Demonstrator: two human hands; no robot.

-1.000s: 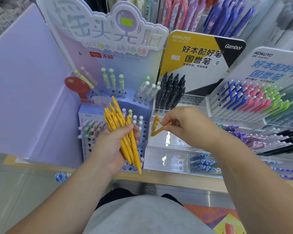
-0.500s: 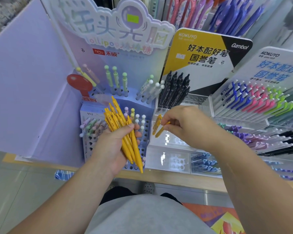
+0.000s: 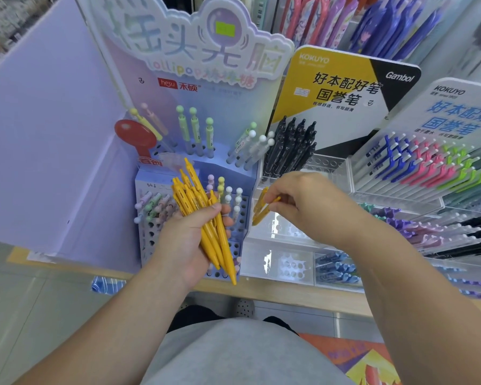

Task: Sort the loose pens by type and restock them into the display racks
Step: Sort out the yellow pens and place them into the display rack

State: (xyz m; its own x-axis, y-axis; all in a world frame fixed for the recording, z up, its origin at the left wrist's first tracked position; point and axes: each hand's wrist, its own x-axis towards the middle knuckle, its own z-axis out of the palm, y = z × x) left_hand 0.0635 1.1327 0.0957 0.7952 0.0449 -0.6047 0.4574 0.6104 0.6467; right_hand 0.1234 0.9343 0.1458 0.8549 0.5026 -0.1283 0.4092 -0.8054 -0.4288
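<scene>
Several matching yellow plastic click pens [image 3: 206, 218] sit bunched in the left hand [image 3: 186, 245], fingers curled closed around the middle of the bundle, thumb pressed across the front, tips pointing down toward the pale wooden shelf edge [image 3: 289, 295]; held this way the bundle likely serves as a reserve stock, already sorted by type, leaving the other hand free to feed. Behind the bundle stands the blue perforated cardboard rack [image 3: 242, 240] with pastel ball-topped pens, partly filled. Just right of it, the right hand [image 3: 311, 209] pinches two more yellow pens [image 3: 261, 208] between thumb and fingertips, remaining fingers loosely curled; the pair hangs angled downward above the clear acrylic rack with round holes [image 3: 289, 229]. Many of those holes look vacant, so this is probably the intended slot row for the yellow type, below the black pens [image 3: 292, 148] standing under the yellow-and-black Kokuyo header card [image 3: 331, 87]. Whether the pen tips touch the acrylic cannot be determined. Further right, a tiered clear rack holding blue, pink and green pens [image 3: 428, 168] appears well stocked.
</scene>
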